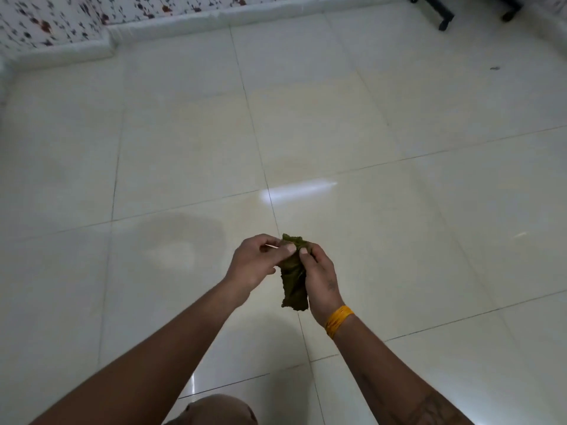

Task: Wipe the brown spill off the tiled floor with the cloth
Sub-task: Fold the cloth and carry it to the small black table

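Observation:
An olive-green cloth [294, 279] hangs bunched between both hands, above the cream tiled floor [368, 133]. My left hand [256, 263] pinches its upper edge from the left. My right hand [320, 279], with a yellow band on the wrist, grips it from the right. On the tile below and left of the hands lies a faint damp patch [178, 240] with a dull outline. No brown spill shows plainly on the tiles.
A white mattress edge with a flowered sheet [61, 23] runs along the far left and top. Black furniture legs [445, 16] stand at the top right. A small dark speck [494, 68] lies on the floor far right. My knee [214, 409] shows at the bottom.

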